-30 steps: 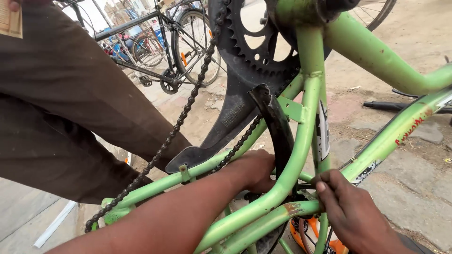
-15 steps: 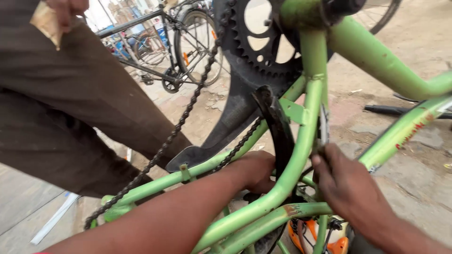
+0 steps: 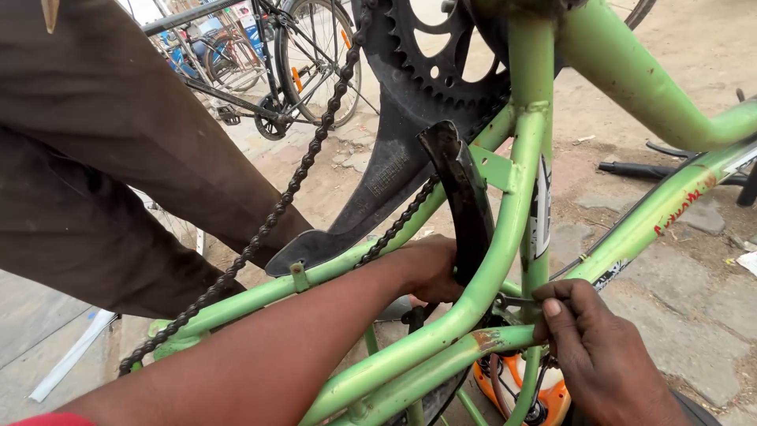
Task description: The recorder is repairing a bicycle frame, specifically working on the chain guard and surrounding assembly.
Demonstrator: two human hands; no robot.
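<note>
The green bicycle frame is standing upside down, filling the middle of the view. The left hand is reaching between the frame tubes and is closing around the lower end of the black mudguard, which is running up beside the seat tube toward the chainring at the top of the frame. The right hand is sitting just right of the seat tube, low on the frame, with its fingertips pinching a small metal bracket where the tubes are meeting; whether it is gripping a tool cannot be told. The two hands are working apart, with the seat tube between them. The chain is hanging loose, running from the chainring down to the left end of the frame. Left of the frame, another person's brown trouser legs are standing close. Behind the frame, a black bicycle is parked.
</note>
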